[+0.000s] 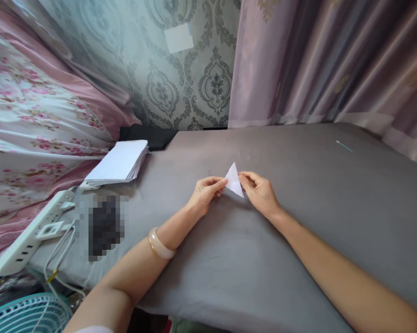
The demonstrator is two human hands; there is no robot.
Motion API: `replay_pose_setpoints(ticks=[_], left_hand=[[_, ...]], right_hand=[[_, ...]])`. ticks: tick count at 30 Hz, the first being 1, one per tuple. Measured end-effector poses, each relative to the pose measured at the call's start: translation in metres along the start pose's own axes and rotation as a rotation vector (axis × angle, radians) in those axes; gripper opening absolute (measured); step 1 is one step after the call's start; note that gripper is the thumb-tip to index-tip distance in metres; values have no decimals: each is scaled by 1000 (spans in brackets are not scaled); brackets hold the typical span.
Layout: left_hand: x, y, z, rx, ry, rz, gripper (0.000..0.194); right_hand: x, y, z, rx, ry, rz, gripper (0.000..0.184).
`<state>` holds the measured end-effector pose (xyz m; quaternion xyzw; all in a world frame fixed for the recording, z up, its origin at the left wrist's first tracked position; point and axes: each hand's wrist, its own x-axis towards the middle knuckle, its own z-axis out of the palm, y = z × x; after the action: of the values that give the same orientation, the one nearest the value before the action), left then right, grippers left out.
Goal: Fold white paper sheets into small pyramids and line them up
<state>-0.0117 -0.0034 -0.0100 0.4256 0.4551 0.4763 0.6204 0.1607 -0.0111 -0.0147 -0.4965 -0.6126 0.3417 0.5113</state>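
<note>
A small white paper folded into a triangle (233, 180) is held just above the grey table (298, 222), near its middle. My left hand (205, 191) pinches the paper's left edge with closed fingers. My right hand (260, 191) grips its right edge, fingers curled around it. A pale bangle (158, 244) circles my left wrist.
A stack of white paper sheets (120, 162) lies at the table's left rear. A white power strip (34, 231) with cables and a blurred dark object (104, 226) sit at the left edge. A thin light stick (344, 146) lies far right. Curtains hang behind; a fan grille (28, 314) shows bottom left.
</note>
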Motion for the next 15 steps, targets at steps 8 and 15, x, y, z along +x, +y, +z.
replay_pose_setpoints(ticks=[8,15], left_hand=[[2,-2,1,-97,58,-19,31],[2,-4,1,-71,16,-3,30]], right_hand=[[-6,-6,6,-109,126,-136,19],[-2,-5,6,4,76,36,24]])
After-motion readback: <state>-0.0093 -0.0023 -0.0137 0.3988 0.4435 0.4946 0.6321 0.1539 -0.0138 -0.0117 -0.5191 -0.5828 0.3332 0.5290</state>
